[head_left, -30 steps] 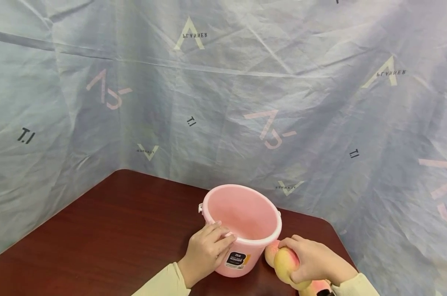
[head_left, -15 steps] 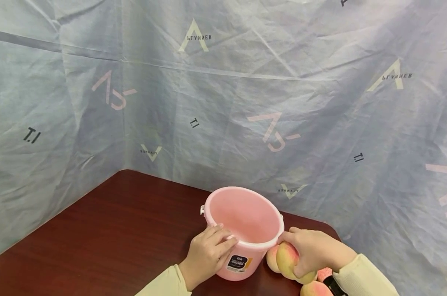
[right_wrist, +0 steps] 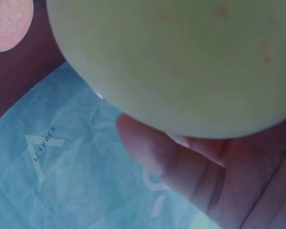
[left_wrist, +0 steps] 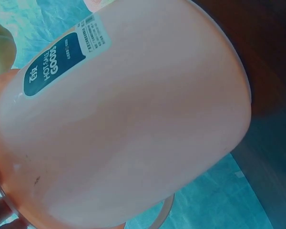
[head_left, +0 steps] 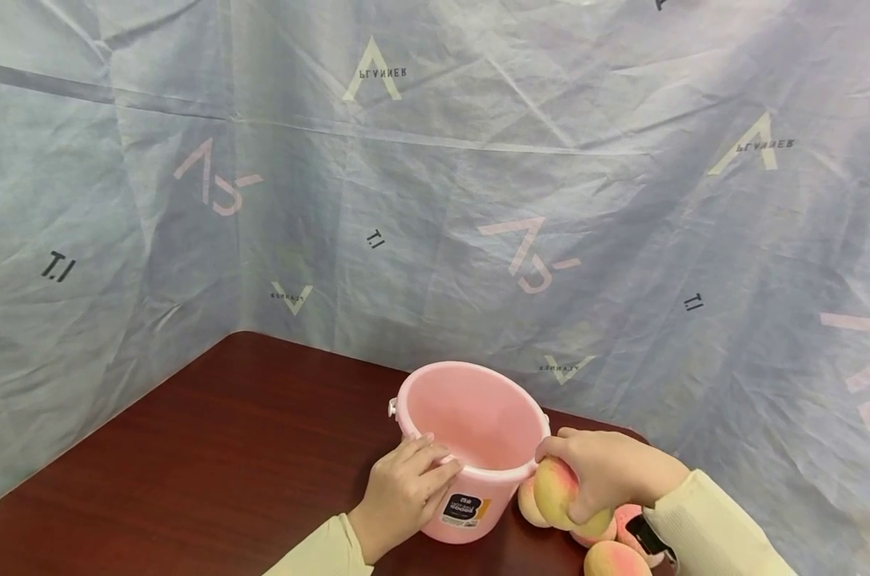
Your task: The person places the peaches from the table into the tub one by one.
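A pink bucket (head_left: 505, 494) with a black and orange label stands upright on the table, with its mouth partly facing me. My left hand (head_left: 406, 490) grips the near rim with its fingers over the edge; a few fingertips (left_wrist: 0, 210) show at the rim in the left wrist view. Against the bucket's right side, my right hand (head_left: 618, 466) holds a yellow and pink peach (head_left: 552, 490), its thumb across the fruit. That peach (right_wrist: 181, 67) fills the top of the right wrist view. Another peach (head_left: 528, 508) sits partly hidden behind it.
More peaches (head_left: 615, 560) lie below the right wrist, near the front right of the dark red table (head_left: 190, 448). A grey-blue printed sheet (head_left: 420, 184) hangs behind the table and at both sides. The right wrist wears a black band (head_left: 647, 538).
My right hand has risen a little with the peach, closer to the bucket's rim. More of the peaches under the wrist now show. The left hand keeps its hold on the rim.
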`<act>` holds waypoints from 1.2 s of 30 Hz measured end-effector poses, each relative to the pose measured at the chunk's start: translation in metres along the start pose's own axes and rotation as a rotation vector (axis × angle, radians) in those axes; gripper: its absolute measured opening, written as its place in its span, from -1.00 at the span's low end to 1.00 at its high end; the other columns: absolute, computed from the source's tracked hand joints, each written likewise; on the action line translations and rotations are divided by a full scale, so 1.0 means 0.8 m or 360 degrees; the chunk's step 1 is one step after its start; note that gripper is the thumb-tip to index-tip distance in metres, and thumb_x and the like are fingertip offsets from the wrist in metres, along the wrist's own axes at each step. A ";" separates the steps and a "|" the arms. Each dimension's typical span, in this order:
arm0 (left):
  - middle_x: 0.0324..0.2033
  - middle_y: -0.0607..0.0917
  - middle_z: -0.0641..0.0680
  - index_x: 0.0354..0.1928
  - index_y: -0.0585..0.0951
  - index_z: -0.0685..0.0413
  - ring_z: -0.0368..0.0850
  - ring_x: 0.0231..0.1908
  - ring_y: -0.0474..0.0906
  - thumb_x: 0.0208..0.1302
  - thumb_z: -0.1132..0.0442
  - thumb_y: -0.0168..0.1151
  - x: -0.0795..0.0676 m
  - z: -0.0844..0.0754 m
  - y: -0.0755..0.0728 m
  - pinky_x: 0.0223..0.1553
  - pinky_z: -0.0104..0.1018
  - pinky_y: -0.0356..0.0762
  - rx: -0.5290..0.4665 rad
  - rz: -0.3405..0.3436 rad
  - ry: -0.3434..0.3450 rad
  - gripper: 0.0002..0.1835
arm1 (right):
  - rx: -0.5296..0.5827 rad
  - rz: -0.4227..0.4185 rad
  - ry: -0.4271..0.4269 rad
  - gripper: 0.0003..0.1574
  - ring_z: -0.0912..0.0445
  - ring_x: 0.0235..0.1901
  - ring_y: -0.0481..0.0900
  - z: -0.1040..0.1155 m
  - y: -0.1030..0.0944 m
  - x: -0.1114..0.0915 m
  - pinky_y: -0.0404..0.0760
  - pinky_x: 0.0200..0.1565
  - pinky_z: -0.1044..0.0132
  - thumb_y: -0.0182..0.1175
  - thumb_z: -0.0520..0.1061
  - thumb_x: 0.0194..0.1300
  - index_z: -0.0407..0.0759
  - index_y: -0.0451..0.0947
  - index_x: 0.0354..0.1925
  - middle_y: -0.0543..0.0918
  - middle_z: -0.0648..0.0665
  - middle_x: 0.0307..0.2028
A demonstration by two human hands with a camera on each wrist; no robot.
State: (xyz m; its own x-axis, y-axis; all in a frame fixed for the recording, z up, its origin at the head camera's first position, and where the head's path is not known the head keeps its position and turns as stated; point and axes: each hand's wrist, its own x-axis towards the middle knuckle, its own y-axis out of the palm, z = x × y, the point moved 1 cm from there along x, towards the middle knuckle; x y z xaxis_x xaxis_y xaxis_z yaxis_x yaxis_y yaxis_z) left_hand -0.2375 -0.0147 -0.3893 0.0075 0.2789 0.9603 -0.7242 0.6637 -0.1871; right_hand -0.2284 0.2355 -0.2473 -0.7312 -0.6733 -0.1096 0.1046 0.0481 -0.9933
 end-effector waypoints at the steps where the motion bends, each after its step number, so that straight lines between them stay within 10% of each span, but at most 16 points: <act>1: -0.38 0.67 -0.08 -0.36 0.73 -0.10 -0.07 -0.20 0.66 0.48 0.11 -0.04 0.000 0.000 0.000 -0.15 -0.14 0.65 0.0001 -0.0001 0.0000 -0.64 | 0.0008 0.0003 -0.0005 -0.31 0.31 -0.44 0.38 0.000 -0.003 0.001 0.44 -0.42 0.37 0.41 -0.16 -0.38 0.05 0.54 -0.11 0.44 0.18 -0.33; 36: -0.38 0.67 -0.07 -0.35 0.74 -0.07 -0.12 -0.22 0.65 0.46 0.15 -0.05 0.000 0.000 0.001 -0.07 -0.22 0.62 -0.0019 -0.0029 0.0023 -0.65 | -0.0114 0.0138 0.0071 -0.23 0.17 -0.34 0.47 0.033 -0.065 0.039 0.50 -0.33 0.30 0.48 -0.17 -0.37 0.02 0.54 -0.03 0.49 0.06 -0.22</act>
State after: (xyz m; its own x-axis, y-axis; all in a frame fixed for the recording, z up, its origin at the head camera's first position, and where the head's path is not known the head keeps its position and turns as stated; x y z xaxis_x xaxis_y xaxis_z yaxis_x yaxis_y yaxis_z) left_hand -0.2383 -0.0144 -0.3893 0.0306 0.2766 0.9605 -0.7156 0.6769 -0.1721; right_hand -0.2388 0.1924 -0.1982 -0.7509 -0.6310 -0.1950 0.1215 0.1583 -0.9799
